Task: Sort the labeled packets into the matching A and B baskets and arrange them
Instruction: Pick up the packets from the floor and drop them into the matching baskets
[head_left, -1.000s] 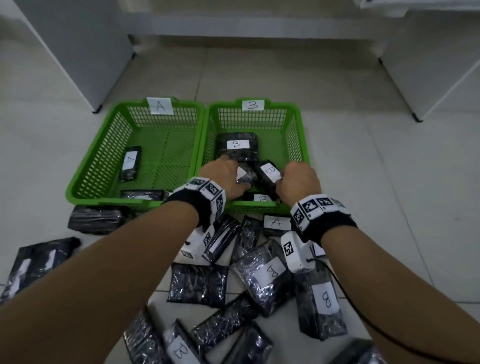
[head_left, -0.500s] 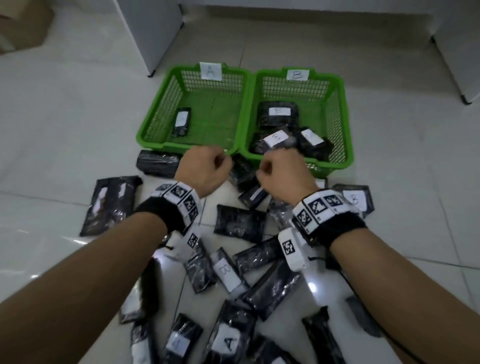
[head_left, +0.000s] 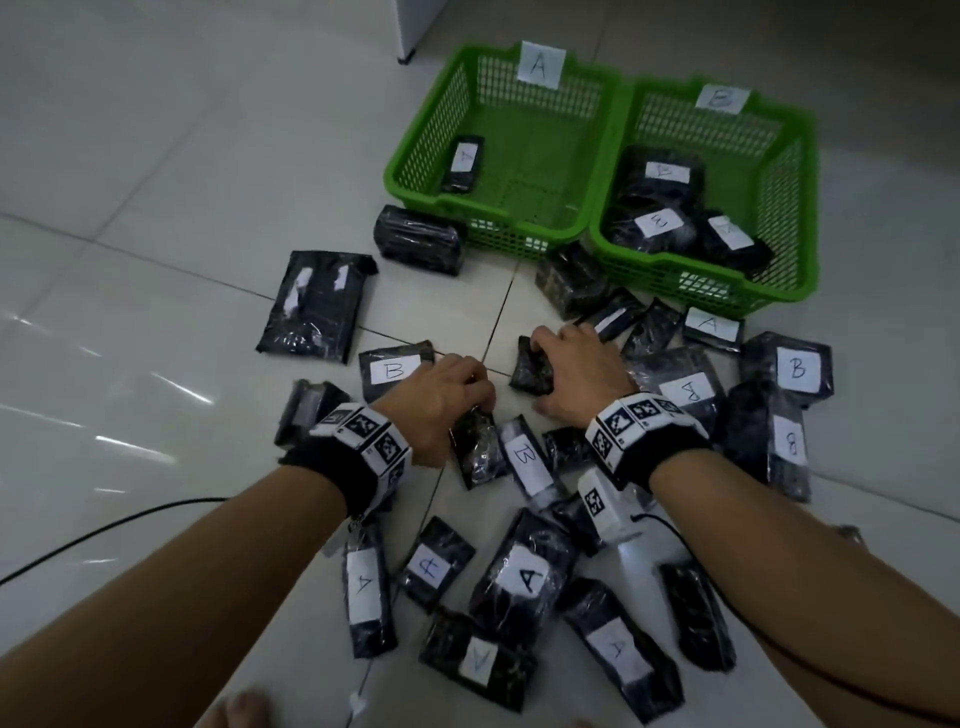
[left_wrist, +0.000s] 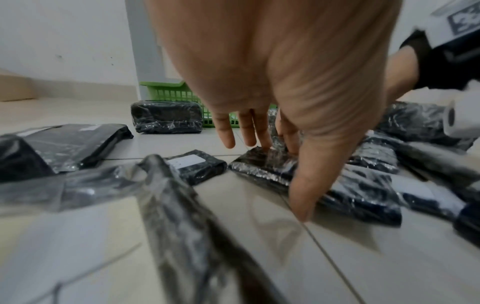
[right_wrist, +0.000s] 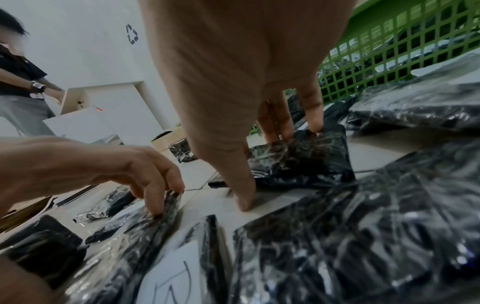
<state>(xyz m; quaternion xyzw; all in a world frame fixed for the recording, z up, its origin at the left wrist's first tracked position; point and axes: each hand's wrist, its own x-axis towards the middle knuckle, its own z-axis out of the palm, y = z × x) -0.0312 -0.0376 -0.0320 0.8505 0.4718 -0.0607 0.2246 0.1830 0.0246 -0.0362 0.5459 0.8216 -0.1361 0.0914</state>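
**Both hands down on face-down packets, baskets up and to the right**

Left hand sits over a small dark packet on the floor tiles. The left wrist view shows the fingertips touching its far end and the thumb down at its near side, so the hand is closing round it; whether it is actually gripped I cannot tell for sure, the frame is blurred. Packet's long axis runs roughly away from the person, slightly tilted. No label visible on the upper face.

Right hand is on a second packet, which pokes out to the left of the hand. In the right wrist view the fingers curl over its far edge with the thumb planted on the floor just beside its near edge: a grasp forming on it. Label also not visible.

Judgement: each packet needs turning over to read its letter before a basket can be chosen.

Basket A and basket B stand side by side, beyond the hands and off to the right; the right hand is nearer both. Basket A holds one packet, B several.

In the way: a loose heap of packets between the right hand and basket B, including one marked A just beside B's front wall, and a B packet lying between the two wrists.
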